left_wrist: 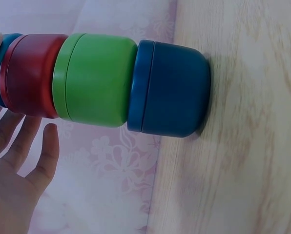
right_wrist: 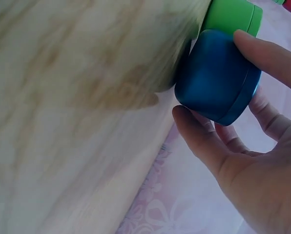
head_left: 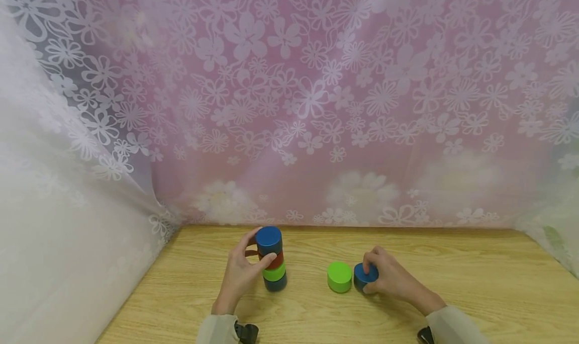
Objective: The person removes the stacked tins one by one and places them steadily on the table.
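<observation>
My left hand holds the upper part of a stack of small round lidded tins, its thumb across the front. From the top, the stack has a blue tin, a red tin, a green tin and a dark blue tin standing on the table. To the right, my right hand grips another blue tin between thumb and fingers, low at the tabletop. A loose green tin stands close to its left, between the two hands.
Everything stands on a light wood-grain table. A pink flowered curtain hangs along its back edge, and a white cloth closes off the left side. Dark devices are strapped at both wrists.
</observation>
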Demonstrator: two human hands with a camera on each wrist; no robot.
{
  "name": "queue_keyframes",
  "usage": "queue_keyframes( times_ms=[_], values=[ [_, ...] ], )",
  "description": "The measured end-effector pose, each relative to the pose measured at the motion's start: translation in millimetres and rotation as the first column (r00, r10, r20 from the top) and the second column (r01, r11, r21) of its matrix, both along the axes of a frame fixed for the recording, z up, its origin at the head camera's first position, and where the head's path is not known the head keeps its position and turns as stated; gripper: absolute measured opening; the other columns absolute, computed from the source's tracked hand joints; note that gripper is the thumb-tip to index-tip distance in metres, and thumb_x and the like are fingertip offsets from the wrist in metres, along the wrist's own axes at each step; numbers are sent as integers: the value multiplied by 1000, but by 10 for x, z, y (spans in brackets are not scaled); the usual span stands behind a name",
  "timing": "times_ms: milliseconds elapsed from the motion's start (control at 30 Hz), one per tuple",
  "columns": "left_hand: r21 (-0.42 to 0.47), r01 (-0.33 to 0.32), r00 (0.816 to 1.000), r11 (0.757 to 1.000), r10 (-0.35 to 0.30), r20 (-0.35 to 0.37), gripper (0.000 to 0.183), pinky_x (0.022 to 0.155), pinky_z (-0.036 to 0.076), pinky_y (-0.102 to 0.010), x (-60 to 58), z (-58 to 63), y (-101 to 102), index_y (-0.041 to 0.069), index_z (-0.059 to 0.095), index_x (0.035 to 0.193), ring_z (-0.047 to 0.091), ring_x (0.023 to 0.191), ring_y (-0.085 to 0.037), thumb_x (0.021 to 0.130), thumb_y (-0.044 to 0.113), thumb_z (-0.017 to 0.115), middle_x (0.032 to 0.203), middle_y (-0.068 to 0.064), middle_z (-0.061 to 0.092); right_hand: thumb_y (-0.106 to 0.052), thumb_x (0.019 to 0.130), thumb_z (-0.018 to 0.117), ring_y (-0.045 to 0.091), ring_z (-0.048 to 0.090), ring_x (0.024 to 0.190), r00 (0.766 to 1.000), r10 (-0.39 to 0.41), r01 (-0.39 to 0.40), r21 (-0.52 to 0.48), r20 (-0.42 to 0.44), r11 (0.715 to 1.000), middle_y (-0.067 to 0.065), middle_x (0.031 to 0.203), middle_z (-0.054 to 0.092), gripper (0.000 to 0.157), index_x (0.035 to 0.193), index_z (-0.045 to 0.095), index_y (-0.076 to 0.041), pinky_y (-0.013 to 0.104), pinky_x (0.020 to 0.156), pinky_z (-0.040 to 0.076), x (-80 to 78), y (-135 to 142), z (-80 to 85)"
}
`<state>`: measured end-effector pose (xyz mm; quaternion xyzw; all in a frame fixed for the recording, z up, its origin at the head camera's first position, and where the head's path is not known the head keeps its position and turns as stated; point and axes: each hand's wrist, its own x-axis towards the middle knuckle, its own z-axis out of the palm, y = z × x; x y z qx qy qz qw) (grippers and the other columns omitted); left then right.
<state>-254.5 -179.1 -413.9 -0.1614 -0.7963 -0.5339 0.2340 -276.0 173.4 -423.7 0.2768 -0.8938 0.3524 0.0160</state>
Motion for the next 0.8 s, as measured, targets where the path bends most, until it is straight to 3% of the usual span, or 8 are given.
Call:
queue_keyframes(
  times_ms=[200,433,600,800],
  values=[
    [4,3,1000,1000,-2,-4,60,86,57,-43,-6,-12,15,5,57,140,63,110,-31,86,8,83,123,-12,66,-1,68,90,21,50,86,1000,9,-9,4,-22,1000,4,93,43,42,82,52,-12,32,70,52,-4,6,-10],
    [-6,0,1000,1000,0,20,62,87,56,-49,13,11,-4,6,56,142,62,111,-30,86,8,83,123,-10,66,-9,75,90,27,55,95,999,53,-53,23,-10,998,4,103,49,36,87,56,-12,38,76,54,-6,27,49],
    [-34,17,1000,999,-17,20,63,87,55,-54,-9,59,-29,8,55,143,62,111,-31,86,8,83,123,-11,66,-11,80,87,44,58,106,1000,24,-23,-47,13,999,9,110,55,33,96,59,-7,56,83,54,-14,40,187],
    [-43,43,995,998,-38,94,74,89,53,-57,-3,77,-39,12,50,148,60,114,-32,83,11,86,127,-11,64,-11,86,82,42,57,112,999,-32,32,-130,2,991,11,114,57,33,110,60,-5,57,90,52,-9,-7,295]
  ],
)
